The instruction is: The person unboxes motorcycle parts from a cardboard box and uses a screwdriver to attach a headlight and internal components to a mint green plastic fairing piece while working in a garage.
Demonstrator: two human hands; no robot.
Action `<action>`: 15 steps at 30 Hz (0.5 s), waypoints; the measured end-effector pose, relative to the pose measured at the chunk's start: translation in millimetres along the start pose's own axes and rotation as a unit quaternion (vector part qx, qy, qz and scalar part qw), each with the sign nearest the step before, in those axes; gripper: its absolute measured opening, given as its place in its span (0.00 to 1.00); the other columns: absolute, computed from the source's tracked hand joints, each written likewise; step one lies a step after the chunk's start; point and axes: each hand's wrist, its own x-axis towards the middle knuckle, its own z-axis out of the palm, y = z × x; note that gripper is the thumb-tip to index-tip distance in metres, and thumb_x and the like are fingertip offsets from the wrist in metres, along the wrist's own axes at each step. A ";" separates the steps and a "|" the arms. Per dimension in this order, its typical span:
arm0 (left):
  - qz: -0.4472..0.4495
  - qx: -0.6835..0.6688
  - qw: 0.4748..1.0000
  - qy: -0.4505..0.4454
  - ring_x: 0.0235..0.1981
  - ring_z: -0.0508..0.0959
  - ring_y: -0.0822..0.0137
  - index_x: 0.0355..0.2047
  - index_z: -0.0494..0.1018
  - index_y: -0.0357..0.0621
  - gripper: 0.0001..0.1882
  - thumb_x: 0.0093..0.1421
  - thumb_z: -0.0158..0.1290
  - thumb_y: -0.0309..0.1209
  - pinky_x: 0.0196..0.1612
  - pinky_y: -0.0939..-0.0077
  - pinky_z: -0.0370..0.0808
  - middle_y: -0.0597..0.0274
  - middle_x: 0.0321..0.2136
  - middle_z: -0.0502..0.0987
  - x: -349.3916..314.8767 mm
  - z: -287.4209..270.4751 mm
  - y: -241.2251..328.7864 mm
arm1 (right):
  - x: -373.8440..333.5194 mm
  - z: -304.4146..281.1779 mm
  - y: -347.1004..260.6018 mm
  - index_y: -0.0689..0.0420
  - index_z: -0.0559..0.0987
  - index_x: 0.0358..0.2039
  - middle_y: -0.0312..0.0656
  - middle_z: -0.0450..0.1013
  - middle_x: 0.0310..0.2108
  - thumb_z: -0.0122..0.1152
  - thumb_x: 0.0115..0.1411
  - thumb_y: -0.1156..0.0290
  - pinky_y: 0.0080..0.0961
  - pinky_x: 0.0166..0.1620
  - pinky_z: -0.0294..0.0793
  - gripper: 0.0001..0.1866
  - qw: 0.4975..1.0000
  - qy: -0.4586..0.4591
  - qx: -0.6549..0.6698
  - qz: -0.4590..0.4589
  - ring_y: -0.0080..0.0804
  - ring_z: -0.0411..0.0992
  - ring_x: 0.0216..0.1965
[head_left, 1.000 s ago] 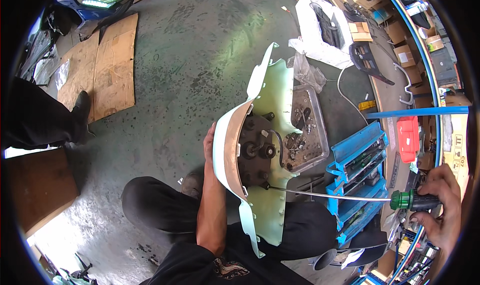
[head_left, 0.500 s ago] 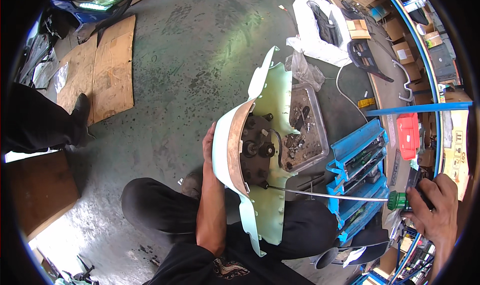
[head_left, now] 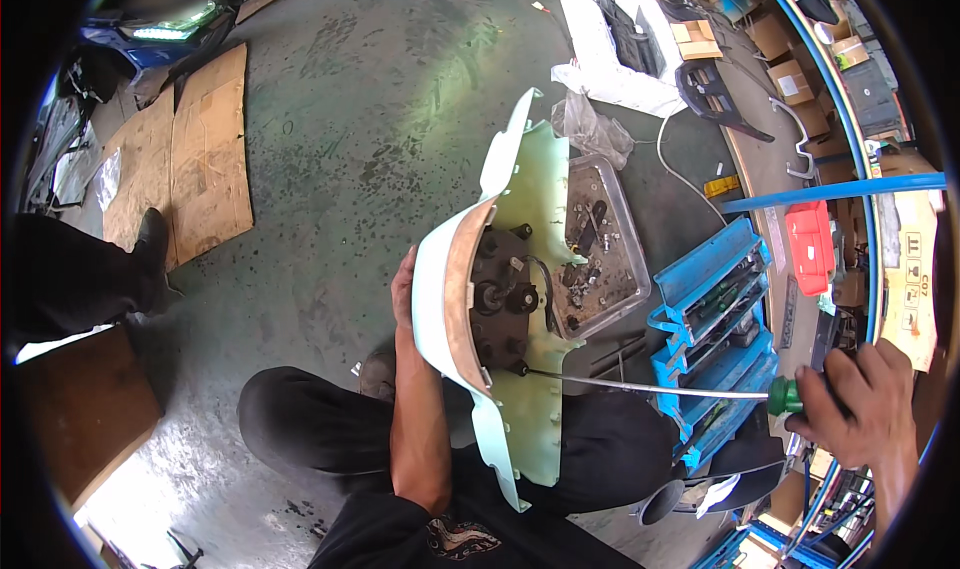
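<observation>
A pale green plastic fairing panel [head_left: 538, 434] stands on edge over my lap, its hollow side facing right. Inside it sits a dark round housing [head_left: 497, 331], like the back of a headlight, with knobs and a short black cable. My left hand [head_left: 403, 289] grips the panel's outer left side; its fingers are partly hidden behind the panel. Off to the right, my right hand [head_left: 858, 404] is closed round the green handle of a long screwdriver [head_left: 660, 390]. The screwdriver's tip meets the lower corner of the housing, apparently at a screw point.
Right of the panel lies a clear plastic tray [head_left: 642, 269] of small parts, then an open blue toolbox [head_left: 700, 269]. A shelf with boxes and a red bin [head_left: 811, 244] lines the right. Another person's leg [head_left: 80, 269] stands at left beside flattened cardboard [head_left: 210, 159].
My right hand has turned on the screwdriver handle, hiding more of it, its fingers now higher. The view has shifted slightly; the panel and my left hand keep their places relative to each other.
</observation>
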 end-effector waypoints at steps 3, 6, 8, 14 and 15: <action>-0.016 -0.006 1.000 0.005 0.45 0.80 0.53 0.52 0.70 0.32 0.24 0.70 0.36 0.40 0.51 0.57 0.78 0.44 0.47 0.77 -1.1 1.3 -1.5 | 11.9 3.4 10.0 0.59 0.79 0.33 0.43 0.71 0.19 0.69 0.52 0.62 0.35 0.26 0.62 0.15 0.845 -0.342 0.242 0.331 0.39 0.66 0.23; -0.023 -0.011 1.000 0.009 0.45 0.80 0.53 0.52 0.70 0.32 0.24 0.70 0.36 0.40 0.51 0.57 0.77 0.44 0.47 0.77 0.0 2.8 -1.0 | 10.8 2.3 17.9 0.59 0.80 0.33 0.43 0.73 0.17 0.68 0.53 0.63 0.36 0.27 0.65 0.13 0.696 -0.364 0.383 0.486 0.40 0.71 0.29; -0.024 -0.009 1.000 0.010 0.45 0.80 0.53 0.52 0.70 0.32 0.24 0.70 0.36 0.40 0.51 0.57 0.77 0.44 0.47 0.76 1.0 3.7 0.0 | 2.6 0.8 16.4 0.57 0.80 0.36 0.43 0.73 0.22 0.70 0.50 0.66 0.36 0.28 0.66 0.14 0.791 -0.248 0.397 0.393 0.41 0.72 0.32; -0.035 -0.013 0.999 0.017 0.45 0.80 0.52 0.52 0.70 0.32 0.24 0.70 0.36 0.40 0.52 0.56 0.77 0.43 0.48 0.76 2.3 3.5 1.4 | -0.3 4.6 6.6 0.55 0.77 0.40 0.39 0.66 0.23 0.73 0.40 0.57 0.36 0.27 0.63 0.26 0.998 -0.038 -0.019 0.041 0.38 0.66 0.26; -0.038 -0.015 0.999 0.019 0.45 0.80 0.52 0.52 0.70 0.32 0.24 0.70 0.36 0.40 0.52 0.56 0.77 0.43 0.48 0.76 1.3 3.9 1.1 | 4.2 2.6 7.9 0.55 0.77 0.40 0.38 0.67 0.23 0.70 0.44 0.55 0.36 0.27 0.64 0.25 0.997 -0.070 -0.007 0.044 0.38 0.67 0.24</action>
